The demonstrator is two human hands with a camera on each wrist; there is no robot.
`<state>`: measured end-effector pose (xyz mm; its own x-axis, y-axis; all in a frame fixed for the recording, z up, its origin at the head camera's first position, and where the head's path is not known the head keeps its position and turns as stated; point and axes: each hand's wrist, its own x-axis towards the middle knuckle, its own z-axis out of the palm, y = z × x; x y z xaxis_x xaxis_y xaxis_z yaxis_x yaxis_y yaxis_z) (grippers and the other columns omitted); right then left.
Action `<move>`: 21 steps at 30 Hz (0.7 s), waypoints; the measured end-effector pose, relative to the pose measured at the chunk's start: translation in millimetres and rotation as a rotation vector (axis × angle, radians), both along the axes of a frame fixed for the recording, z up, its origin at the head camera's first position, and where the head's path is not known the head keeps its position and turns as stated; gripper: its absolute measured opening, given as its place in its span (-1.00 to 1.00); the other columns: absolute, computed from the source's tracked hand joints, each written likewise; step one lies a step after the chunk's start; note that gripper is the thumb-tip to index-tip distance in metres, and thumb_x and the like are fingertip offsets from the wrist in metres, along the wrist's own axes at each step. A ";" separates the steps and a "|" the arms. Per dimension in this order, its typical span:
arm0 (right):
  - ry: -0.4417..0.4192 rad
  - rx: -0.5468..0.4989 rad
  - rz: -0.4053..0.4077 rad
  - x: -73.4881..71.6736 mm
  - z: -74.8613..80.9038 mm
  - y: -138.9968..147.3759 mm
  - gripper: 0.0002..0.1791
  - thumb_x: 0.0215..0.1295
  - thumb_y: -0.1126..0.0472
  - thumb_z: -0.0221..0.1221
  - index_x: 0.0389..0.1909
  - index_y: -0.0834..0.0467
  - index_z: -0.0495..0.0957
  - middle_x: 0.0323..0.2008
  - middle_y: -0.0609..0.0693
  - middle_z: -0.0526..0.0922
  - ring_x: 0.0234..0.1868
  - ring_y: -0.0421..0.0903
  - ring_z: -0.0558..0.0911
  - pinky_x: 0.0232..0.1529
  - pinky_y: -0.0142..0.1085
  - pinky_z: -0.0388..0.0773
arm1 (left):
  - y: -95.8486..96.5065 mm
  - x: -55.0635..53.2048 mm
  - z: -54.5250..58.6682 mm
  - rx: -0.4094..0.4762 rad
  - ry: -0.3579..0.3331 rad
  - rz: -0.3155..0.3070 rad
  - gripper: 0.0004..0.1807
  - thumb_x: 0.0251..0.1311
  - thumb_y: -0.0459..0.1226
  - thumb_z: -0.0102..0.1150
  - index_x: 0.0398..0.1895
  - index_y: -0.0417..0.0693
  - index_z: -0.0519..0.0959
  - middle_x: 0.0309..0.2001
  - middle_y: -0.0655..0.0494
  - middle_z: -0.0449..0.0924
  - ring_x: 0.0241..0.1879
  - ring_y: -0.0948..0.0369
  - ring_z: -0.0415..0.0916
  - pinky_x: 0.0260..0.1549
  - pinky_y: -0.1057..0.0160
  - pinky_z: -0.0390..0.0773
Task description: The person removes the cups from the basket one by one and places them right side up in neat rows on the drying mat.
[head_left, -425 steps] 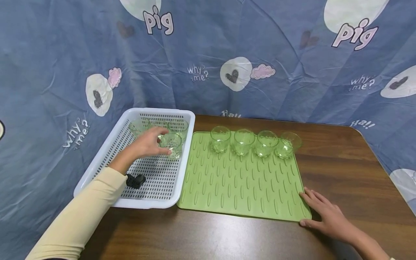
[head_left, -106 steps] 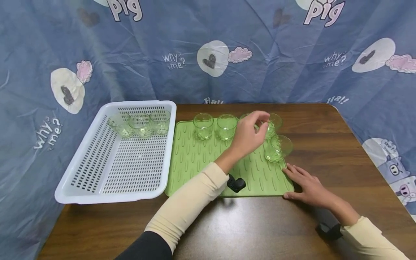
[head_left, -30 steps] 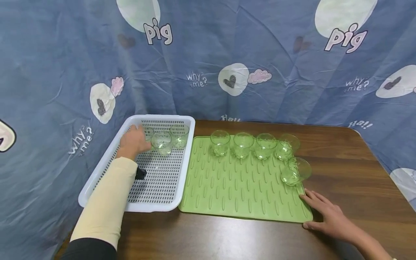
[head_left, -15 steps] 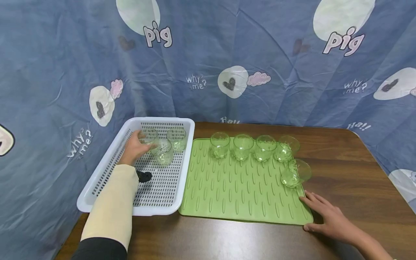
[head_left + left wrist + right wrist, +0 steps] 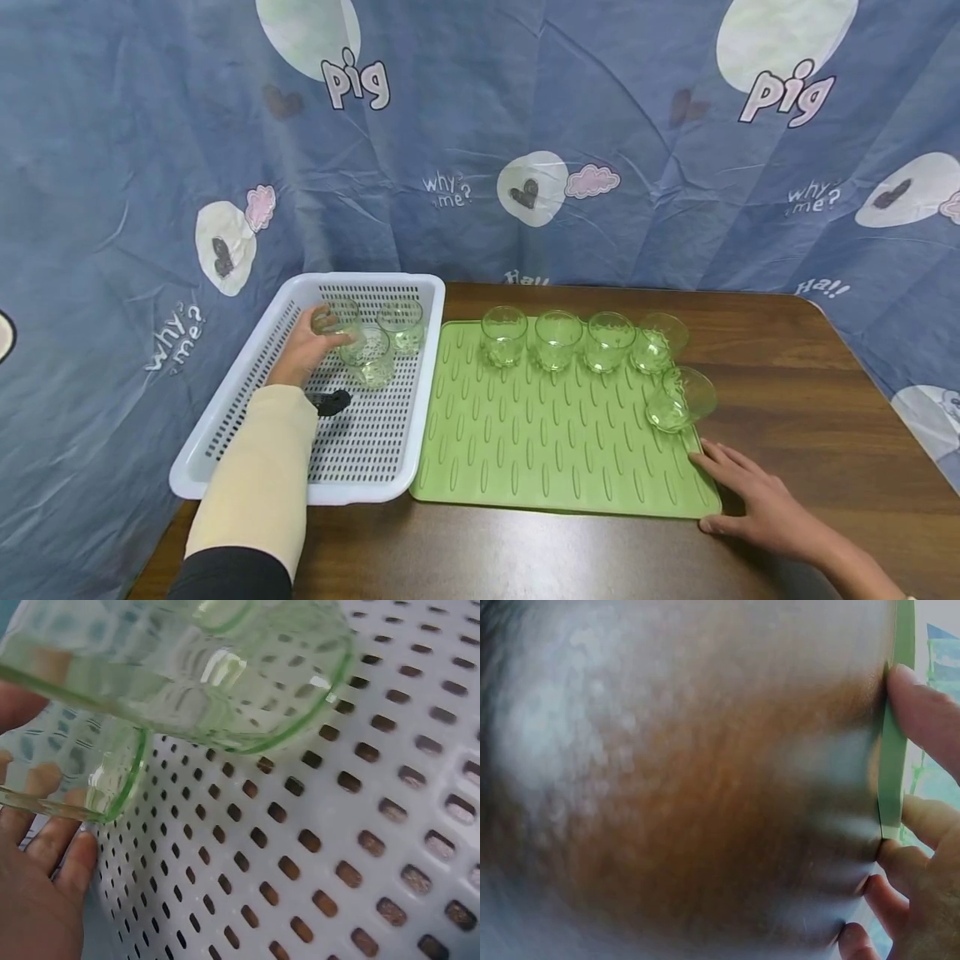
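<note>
My left hand [image 5: 302, 348] is inside the white basket [image 5: 414, 454], its thumb and fingers around the left green-tinted glass [image 5: 339, 313]. In the left wrist view, fingertips show through that glass [image 5: 82, 746]. My thumb sits between it and the front glass [image 5: 371, 367], which stands close by. A third glass [image 5: 403, 327] is at the basket's back right. My right hand [image 5: 757, 500] rests at the green mat's [image 5: 547, 450] front right corner. Its thumb [image 5: 922, 712] touches the front edge, and the fingers lie spread along the right edge.
Along the mat's back edge stand several matching glasses [image 5: 557, 340] in a row. One more glass [image 5: 681, 402] is at the right edge, in front of the row's end. The brown wooden table [image 5: 810, 375] meets a blue patterned cloth [image 5: 450, 125] behind.
An extra glass stands at the mat's right edge compared with the oldest frame. My left hand has returned to the basket and closed around the left glass; the front glass has shifted nearer. Right hand stays put.
</note>
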<state>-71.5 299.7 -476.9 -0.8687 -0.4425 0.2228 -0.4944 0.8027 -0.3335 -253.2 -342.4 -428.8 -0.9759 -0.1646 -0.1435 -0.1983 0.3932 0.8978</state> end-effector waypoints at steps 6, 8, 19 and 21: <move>-0.018 0.004 -0.010 2.5 1.6 2.7 -0.03 -0.14 -0.06 0.51 0.39 0.02 0.39 0.51 -0.38 0.07 0.36 -0.77 -0.29 -0.12 0.43 0.40 | 0.1 -0.8 0.7 -0.004 -0.025 -0.021 0.06 0.18 -0.28 0.30 0.60 -0.08 -0.18 0.56 -0.22 0.04 0.52 -0.18 0.07 0.46 -0.20 0.17; -0.033 0.012 -0.016 2.2 2.7 2.4 -0.04 -0.12 -0.07 0.51 0.39 0.02 0.39 0.53 -0.22 0.17 0.36 -0.76 -0.28 -0.11 0.43 0.41 | -1.6 -0.5 3.6 -0.064 -0.030 -0.030 0.05 0.19 -0.25 0.31 0.60 -0.08 -0.16 0.54 -0.23 0.07 0.50 -0.20 0.09 0.44 -0.22 0.20; -0.158 0.031 -0.047 -0.8 12.4 -4.7 -0.07 -0.02 -0.10 0.46 0.40 0.09 0.37 0.42 0.28 0.34 0.36 0.29 0.31 0.00 0.49 0.33 | -6.7 3.3 35.6 -0.238 -0.025 -0.004 0.09 0.28 -0.01 0.23 0.58 -0.22 -0.27 0.52 -0.40 -0.03 0.46 -0.33 0.05 0.39 -0.30 0.21; -0.167 0.028 -0.052 -0.4 13.5 -4.8 -0.08 -0.02 -0.09 0.46 0.39 0.10 0.37 0.41 0.29 0.34 0.35 0.31 0.31 0.01 0.48 0.33 | -5.3 3.5 45.3 -0.284 -0.026 0.022 0.10 0.27 0.06 0.21 0.58 -0.22 -0.26 0.52 -0.40 -0.02 0.46 -0.34 0.07 0.38 -0.31 0.22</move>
